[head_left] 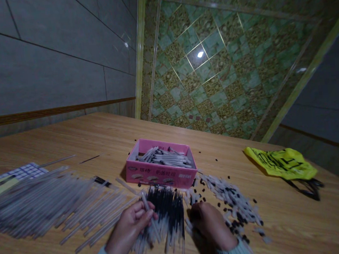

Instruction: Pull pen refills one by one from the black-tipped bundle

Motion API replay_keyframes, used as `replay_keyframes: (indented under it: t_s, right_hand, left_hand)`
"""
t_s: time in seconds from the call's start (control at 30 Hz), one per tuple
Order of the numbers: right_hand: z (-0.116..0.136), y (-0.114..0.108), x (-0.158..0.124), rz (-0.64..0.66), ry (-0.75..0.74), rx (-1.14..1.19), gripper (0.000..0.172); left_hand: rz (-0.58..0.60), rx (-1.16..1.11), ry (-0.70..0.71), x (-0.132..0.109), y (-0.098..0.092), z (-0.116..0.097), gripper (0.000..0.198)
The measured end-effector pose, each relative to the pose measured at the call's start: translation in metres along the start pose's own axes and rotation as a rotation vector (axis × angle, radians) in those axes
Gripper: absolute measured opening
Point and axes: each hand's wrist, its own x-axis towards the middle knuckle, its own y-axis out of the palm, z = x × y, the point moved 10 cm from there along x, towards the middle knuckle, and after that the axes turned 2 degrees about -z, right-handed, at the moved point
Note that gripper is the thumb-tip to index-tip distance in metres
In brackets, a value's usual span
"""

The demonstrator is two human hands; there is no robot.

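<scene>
My left hand (133,224) is closed around a slim translucent tube, like a pen barrel (145,203), tilted over a bundle of thin rods with black upper parts, like pen refills (167,208). Right of that bundle, my right hand (209,223) is curled down at the near edge of scattered small white pieces, like pen caps (233,196). Its fingertips are in shadow, hiding anything between them. Small black plugs (239,217) lie among the white pieces. Behind both hands stands a pink box (161,173) filled with white sticks that have dark ends (169,158).
Many clear tubes (39,201) are spread across the left of the wooden table (98,129). A checked blue-and-white sheet (27,171) lies behind them. At the right is a yellow bag (282,162) with black straps. Tiled walls rise beyond the table.
</scene>
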Motion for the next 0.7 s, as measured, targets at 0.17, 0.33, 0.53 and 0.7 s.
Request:
replay_keyframes:
  t_s: [0.17, 0.33, 0.53, 0.7]
  right_hand:
    - [-0.002, 0.006, -0.002, -0.022, -0.007, -0.026, 0.019]
    - [-0.005, 0.010, -0.003, -0.025, 0.008, -0.016, 0.014]
    - [-0.010, -0.002, 0.003, -0.024, 0.045, 0.037, 0.013]
    - [-0.020, -0.010, 0.007, -0.079, 0.124, -0.003, 0.014]
  left_hand:
    - [0.003, 0.010, 0.001, 0.000, 0.001, 0.001, 0.028]
    - [0.018, 0.016, -0.005, -0.001, 0.003, 0.003, 0.027]
    - [0.025, 0.006, -0.008, -0.004, 0.006, 0.000, 0.024]
    - [0.024, 0.014, -0.014, -0.004, 0.006, 0.001, 0.022]
